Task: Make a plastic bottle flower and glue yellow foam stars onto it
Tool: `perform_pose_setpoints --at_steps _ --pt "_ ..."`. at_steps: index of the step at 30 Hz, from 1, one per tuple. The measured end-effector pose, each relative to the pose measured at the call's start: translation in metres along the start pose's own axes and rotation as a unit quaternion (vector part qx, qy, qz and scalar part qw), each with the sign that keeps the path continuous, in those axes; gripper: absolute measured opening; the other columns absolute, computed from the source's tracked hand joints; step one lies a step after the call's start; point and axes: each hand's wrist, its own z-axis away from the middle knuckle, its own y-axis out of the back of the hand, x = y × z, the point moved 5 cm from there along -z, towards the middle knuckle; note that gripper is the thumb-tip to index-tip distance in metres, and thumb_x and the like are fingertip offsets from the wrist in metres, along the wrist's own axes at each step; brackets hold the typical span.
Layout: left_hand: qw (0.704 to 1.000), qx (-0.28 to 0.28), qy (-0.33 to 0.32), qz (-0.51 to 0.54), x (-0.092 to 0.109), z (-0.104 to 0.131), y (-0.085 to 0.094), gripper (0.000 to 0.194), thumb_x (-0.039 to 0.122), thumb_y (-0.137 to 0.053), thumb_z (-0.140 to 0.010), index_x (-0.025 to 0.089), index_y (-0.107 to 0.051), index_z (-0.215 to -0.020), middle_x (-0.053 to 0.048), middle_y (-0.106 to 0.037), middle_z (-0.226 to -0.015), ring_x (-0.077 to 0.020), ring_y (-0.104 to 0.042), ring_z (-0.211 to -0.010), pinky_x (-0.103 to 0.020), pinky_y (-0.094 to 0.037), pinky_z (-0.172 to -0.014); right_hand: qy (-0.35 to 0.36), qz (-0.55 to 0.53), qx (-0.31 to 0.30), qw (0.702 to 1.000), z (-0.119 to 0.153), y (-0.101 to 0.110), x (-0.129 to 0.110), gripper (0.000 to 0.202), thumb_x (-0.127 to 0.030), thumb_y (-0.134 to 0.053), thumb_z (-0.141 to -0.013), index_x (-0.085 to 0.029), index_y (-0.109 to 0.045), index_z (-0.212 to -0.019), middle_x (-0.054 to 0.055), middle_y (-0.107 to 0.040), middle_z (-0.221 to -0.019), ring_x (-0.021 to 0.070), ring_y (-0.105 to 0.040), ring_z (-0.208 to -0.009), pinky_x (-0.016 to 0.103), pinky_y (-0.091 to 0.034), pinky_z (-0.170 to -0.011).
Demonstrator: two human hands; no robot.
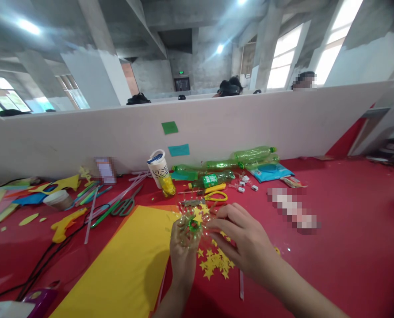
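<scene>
Low over the table, my left hand (183, 251) is closed around a cut plastic bottle top (194, 225), clear with a green neck ring and strips splayed outward. From the right, my right hand (241, 234) reaches to its edge, fingertips pinched at one of the clear strips. Exactly what lies between those fingertips is partly hidden. Just below both hands is a pile of yellow paper stars (216, 263), with more stars showing behind the bottle top. Yellow paper sheets (117, 265) lie to the left of my left hand.
Beyond my hands lie yellow-handled scissors (216, 195), a yellow cutter (215, 188), green bottles (223, 164) and a paper cup (158, 168). Leftward are green scissors (127, 206), a yellow glue gun (66, 225) with a cord, and straws (91, 216). A white partition (233, 119) stands behind.
</scene>
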Motion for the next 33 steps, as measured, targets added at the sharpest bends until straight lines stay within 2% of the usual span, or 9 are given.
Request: perform_pose_setpoints --at_steps 4,10,13,17,21,25,29,33 --pt "1.000 -0.001 -0.007 -0.018 -0.006 -0.006 0.001 0.039 0.028 -0.073 -0.066 0.023 -0.054 -0.100 -0.002 -0.064 -0.093 -0.0203 -0.064 -0.090 -0.032 -0.050 -0.081 0.026 0.004 0.013 1.000 -0.002 -0.001 0.003 0.017 -0.016 -0.048 -0.090 -0.018 -0.064 -0.094 0.007 -0.059 -0.088 0.0187 -0.050 -0.081 0.032 -0.044 -0.071" --pt "0.999 -0.035 -0.012 -0.016 -0.007 -0.019 -0.004 0.036 0.024 -0.072 -0.068 0.023 -0.056 -0.100 -0.002 -0.065 -0.097 -0.0188 -0.064 -0.091 -0.031 -0.049 -0.083 0.055 0.027 0.026 0.998 -0.005 -0.002 0.007 0.018 -0.015 -0.046 -0.091 -0.016 -0.064 -0.090 0.007 -0.059 -0.085 0.0178 -0.048 -0.077 0.031 -0.044 -0.070" --pt "1.000 -0.029 0.000 -0.005 -0.009 -0.027 -0.006 0.038 0.024 -0.073 -0.066 0.024 -0.056 -0.100 -0.001 -0.067 -0.098 -0.0175 -0.065 -0.087 -0.030 -0.050 -0.080 0.060 0.039 0.035 0.997 -0.009 -0.002 0.013 0.019 -0.015 -0.045 -0.092 -0.015 -0.064 -0.091 0.007 -0.059 -0.085 0.0176 -0.049 -0.077 0.030 -0.044 -0.070" --pt "0.998 -0.055 0.008 -0.016 -0.016 -0.034 -0.011 0.035 0.024 -0.073 -0.067 0.024 -0.054 -0.097 0.000 -0.067 -0.093 -0.0162 -0.065 -0.085 -0.028 -0.050 -0.079 0.045 0.039 0.028 0.998 -0.013 -0.003 0.023 0.018 -0.013 -0.047 -0.091 -0.016 -0.064 -0.095 0.007 -0.060 -0.086 0.0178 -0.050 -0.080 0.032 -0.044 -0.073" --pt "0.998 -0.045 -0.005 -0.048 -0.017 -0.033 -0.011 0.035 0.025 -0.075 -0.064 0.022 -0.054 -0.092 0.000 -0.066 -0.088 -0.0151 -0.063 -0.080 -0.027 -0.049 -0.076 0.019 0.015 0.016 1.000 -0.013 -0.004 0.028 0.017 -0.012 -0.049 -0.089 -0.016 -0.063 -0.099 0.006 -0.059 -0.091 0.0176 -0.051 -0.083 0.032 -0.044 -0.075" --pt "0.998 -0.049 0.028 -0.027 -0.025 -0.029 -0.007 0.037 0.025 -0.075 -0.064 0.022 -0.054 -0.094 -0.001 -0.066 -0.089 -0.0162 -0.063 -0.082 -0.028 -0.050 -0.077 0.010 0.013 0.007 1.000 -0.010 -0.004 0.029 0.020 -0.012 -0.049 -0.088 -0.017 -0.062 -0.102 0.006 -0.058 -0.093 0.0180 -0.051 -0.085 0.031 -0.044 -0.074" --pt "0.997 -0.070 -0.004 0.012 -0.032 -0.025 -0.005 0.036 0.024 -0.073 -0.067 0.023 -0.054 -0.098 -0.002 -0.064 -0.097 -0.0166 -0.063 -0.089 -0.028 -0.049 -0.081 0.011 0.015 0.041 0.999 -0.005 -0.003 0.030 0.018 -0.012 -0.052 -0.087 -0.018 -0.062 -0.101 0.005 -0.059 -0.092 0.0163 -0.052 -0.085 0.029 -0.044 -0.073" --pt "0.998 -0.063 0.003 0.015 -0.035 -0.021 -0.005 0.031 0.024 -0.071 -0.069 0.022 -0.055 -0.094 -0.001 -0.064 -0.092 -0.0157 -0.062 -0.086 -0.026 -0.048 -0.078 -0.012 -0.006 0.066 0.998 0.000 -0.003 0.030 0.015 -0.012 -0.052 -0.087 -0.019 -0.060 -0.098 0.003 -0.059 -0.089 0.0136 -0.054 -0.082 0.025 -0.044 -0.072"
